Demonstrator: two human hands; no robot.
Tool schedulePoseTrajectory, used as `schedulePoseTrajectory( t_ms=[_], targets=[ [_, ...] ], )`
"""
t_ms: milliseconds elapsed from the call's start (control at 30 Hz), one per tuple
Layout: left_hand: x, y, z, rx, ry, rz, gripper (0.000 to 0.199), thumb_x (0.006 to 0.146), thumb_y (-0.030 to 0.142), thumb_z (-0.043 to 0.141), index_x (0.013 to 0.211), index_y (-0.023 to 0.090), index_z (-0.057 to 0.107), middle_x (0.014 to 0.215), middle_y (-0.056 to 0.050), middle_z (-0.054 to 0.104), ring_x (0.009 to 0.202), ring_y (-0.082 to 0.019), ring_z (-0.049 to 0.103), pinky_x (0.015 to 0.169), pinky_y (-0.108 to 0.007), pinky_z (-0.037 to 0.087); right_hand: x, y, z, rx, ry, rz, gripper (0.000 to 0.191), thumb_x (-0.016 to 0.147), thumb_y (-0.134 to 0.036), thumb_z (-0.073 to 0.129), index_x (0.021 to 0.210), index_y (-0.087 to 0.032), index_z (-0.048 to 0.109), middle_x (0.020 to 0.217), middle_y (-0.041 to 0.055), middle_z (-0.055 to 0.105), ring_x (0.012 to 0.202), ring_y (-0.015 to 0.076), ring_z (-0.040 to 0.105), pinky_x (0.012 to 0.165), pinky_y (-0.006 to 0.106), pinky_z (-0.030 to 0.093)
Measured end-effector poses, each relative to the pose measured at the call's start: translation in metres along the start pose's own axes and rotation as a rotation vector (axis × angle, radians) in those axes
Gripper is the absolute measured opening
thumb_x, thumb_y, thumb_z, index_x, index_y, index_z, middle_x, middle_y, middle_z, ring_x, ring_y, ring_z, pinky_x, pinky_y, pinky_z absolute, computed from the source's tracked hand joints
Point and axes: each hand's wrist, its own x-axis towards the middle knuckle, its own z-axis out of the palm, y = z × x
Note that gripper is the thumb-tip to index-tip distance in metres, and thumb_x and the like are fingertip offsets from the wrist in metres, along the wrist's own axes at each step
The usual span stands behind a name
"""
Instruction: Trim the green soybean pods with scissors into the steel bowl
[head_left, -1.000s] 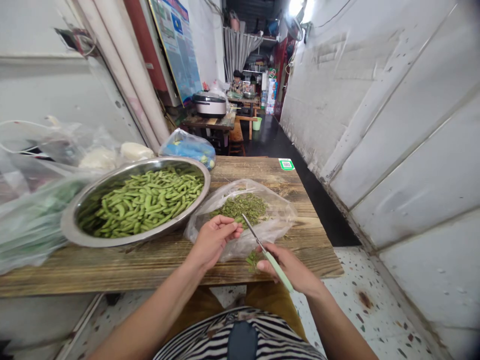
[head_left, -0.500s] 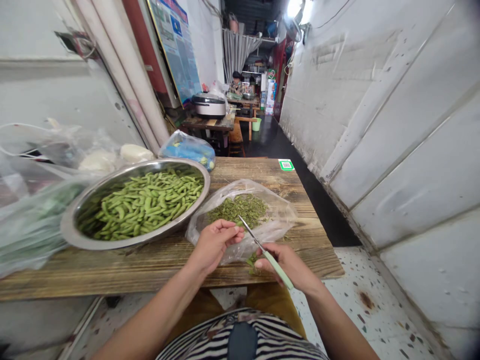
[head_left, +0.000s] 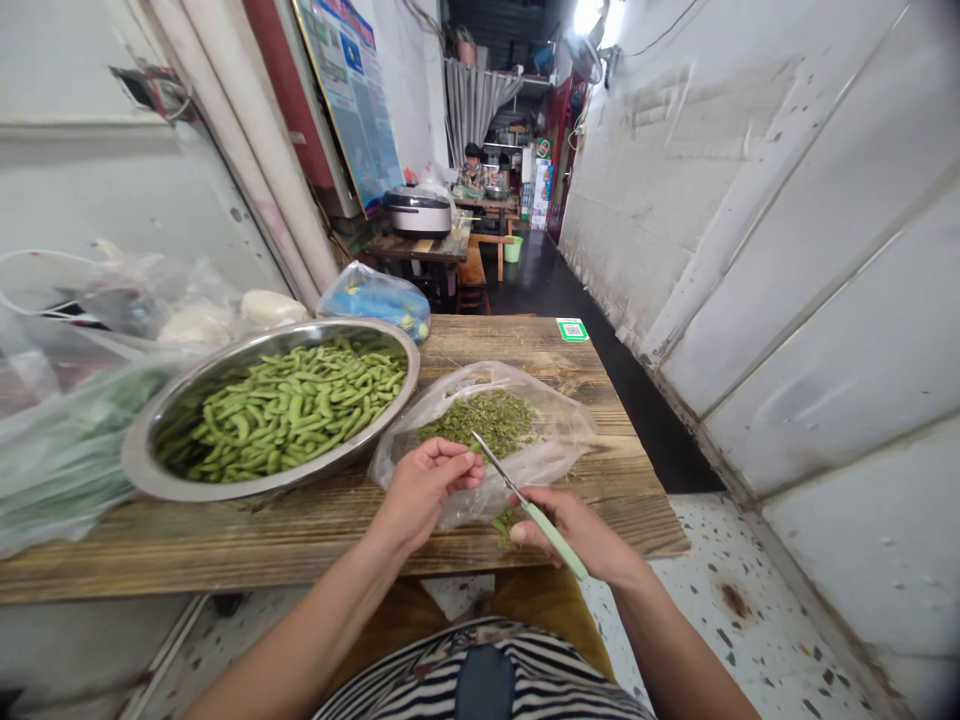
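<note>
Between thumb and fingers, my left hand (head_left: 431,482) pinches a green bean pod (head_left: 474,449), mostly covered by the fingertips. Closed around a pair of scissors (head_left: 546,528) with pale green handles is my right hand (head_left: 571,525); the blades point up and left, their tips beside the pod. Under both hands lies a clear plastic bag (head_left: 559,420) with green trimmings (head_left: 495,415) heaped on it. A few more green bits (head_left: 504,525) lie by my right fingers. To the left, a wide steel bowl (head_left: 142,465) holds many green pods (head_left: 300,405).
Filled plastic bags (head_left: 67,430) crowd the wooden table's left end. A blue bag (head_left: 375,302) sits behind the bowl, and a QR card (head_left: 572,330) at the far right corner. Farther back are a cooker (head_left: 418,212) on another table and a seated person (head_left: 472,172).
Little differs. The scissors and both hands have shifted very slightly; the pod stays in my left fingers.
</note>
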Motion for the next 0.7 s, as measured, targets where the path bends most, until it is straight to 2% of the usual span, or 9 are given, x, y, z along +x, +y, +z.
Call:
schedulePoseTrajectory(
  t_ms=[100, 200, 300, 367, 433, 500, 567, 633, 700],
  targets=[
    [-0.001, -0.002, 0.0, 0.003, -0.009, -0.015, 0.04, 0.05, 0.028, 0.088, 0.073, 0.011, 0.06, 0.071, -0.009, 0.072, 0.059, -0.012, 0.065, 0.059, -0.022, 0.052, 0.001, 0.003, 0.001, 0.04, -0.002, 0.041, 0.042, 0.077, -0.058, 0.067, 0.09, -0.018, 0.061, 0.059, -0.0052, 0.044, 0.048, 0.0084, 0.038, 0.046, 0.02, 0.032],
    [-0.004, -0.002, 0.002, 0.019, -0.023, -0.015, 0.038, 0.052, 0.029, 0.087, 0.073, 0.011, 0.06, 0.071, -0.008, 0.072, 0.059, -0.013, 0.064, 0.058, -0.023, 0.052, 0.002, 0.004, 0.0, -0.025, 0.045, -0.002, 0.04, 0.074, -0.055, 0.071, 0.084, -0.017, 0.063, 0.06, -0.0043, 0.045, 0.053, 0.0094, 0.04, 0.049, 0.021, 0.033],
    [-0.009, 0.01, -0.005, 0.077, 0.043, 0.144, 0.034, 0.058, 0.031, 0.084, 0.076, 0.013, 0.061, 0.071, -0.005, 0.071, 0.059, -0.013, 0.063, 0.056, -0.024, 0.051, -0.006, 0.0, -0.009, -0.072, 0.116, -0.037, 0.039, 0.071, -0.05, 0.075, 0.089, -0.016, 0.068, 0.066, -0.0031, 0.05, 0.061, 0.0107, 0.044, 0.058, 0.022, 0.038],
    [-0.009, 0.027, -0.021, 0.173, 0.2, 0.393, 0.03, 0.066, 0.034, 0.078, 0.085, 0.016, 0.063, 0.073, -0.002, 0.07, 0.06, -0.013, 0.063, 0.057, -0.025, 0.052, -0.016, -0.003, -0.021, -0.052, 0.178, -0.016, 0.045, 0.068, -0.048, 0.078, 0.099, -0.016, 0.069, 0.066, -0.0031, 0.051, 0.06, 0.0107, 0.045, 0.058, 0.023, 0.039],
    [-0.006, 0.048, -0.048, 0.368, 0.462, 0.685, 0.027, 0.073, 0.035, 0.072, 0.093, 0.019, 0.065, 0.074, 0.0, 0.069, 0.061, -0.014, 0.063, 0.063, -0.029, 0.053, -0.025, -0.001, -0.04, -0.019, 0.276, 0.026, 0.055, 0.067, -0.05, 0.078, 0.108, -0.015, 0.067, 0.059, -0.0046, 0.048, 0.05, 0.0094, 0.042, 0.05, 0.023, 0.038],
    [-0.001, 0.069, -0.078, 0.704, 0.737, 0.887, 0.029, 0.075, 0.037, 0.067, 0.097, 0.018, 0.068, 0.076, -0.001, 0.069, 0.066, -0.018, 0.065, 0.069, -0.037, 0.054, -0.029, 0.007, -0.064, -0.024, 0.423, 0.065, 0.063, 0.068, -0.056, 0.073, 0.114, -0.014, 0.064, 0.054, -0.006, 0.045, 0.041, 0.0087, 0.037, 0.042, 0.023, 0.034],
    [0.001, 0.082, -0.1, 1.097, 0.754, 0.921, 0.038, 0.079, 0.037, 0.062, 0.113, 0.02, 0.066, 0.098, -0.005, 0.072, 0.095, -0.027, 0.067, 0.088, -0.046, 0.05, -0.023, 0.02, -0.091, -0.142, 0.583, 0.097, 0.065, 0.072, -0.06, 0.068, 0.117, -0.013, 0.062, 0.056, -0.0034, 0.052, 0.041, 0.0107, 0.042, 0.042, 0.024, 0.036],
    [-0.003, 0.083, -0.106, 1.269, 0.715, 1.048, 0.043, 0.082, 0.034, 0.06, 0.122, 0.019, 0.062, 0.115, -0.008, 0.068, 0.115, -0.029, 0.059, 0.101, -0.049, 0.044, -0.009, 0.034, -0.115, -0.428, 0.676, 0.172, 0.057, 0.077, -0.055, 0.065, 0.116, -0.012, 0.064, 0.069, 0.0041, 0.064, 0.054, 0.0162, 0.057, 0.052, 0.026, 0.043],
    [-0.011, 0.07, -0.097, 1.304, 0.514, 1.178, 0.04, 0.083, 0.032, 0.061, 0.121, 0.019, 0.063, 0.118, -0.009, 0.067, 0.116, -0.026, 0.059, 0.103, -0.045, 0.044, 0.01, 0.045, -0.132, -0.761, 0.665, 0.304, 0.045, 0.081, -0.043, 0.063, 0.113, -0.012, 0.066, 0.086, 0.0114, 0.071, 0.077, 0.0225, 0.066, 0.065, 0.027, 0.046]
  ],
)
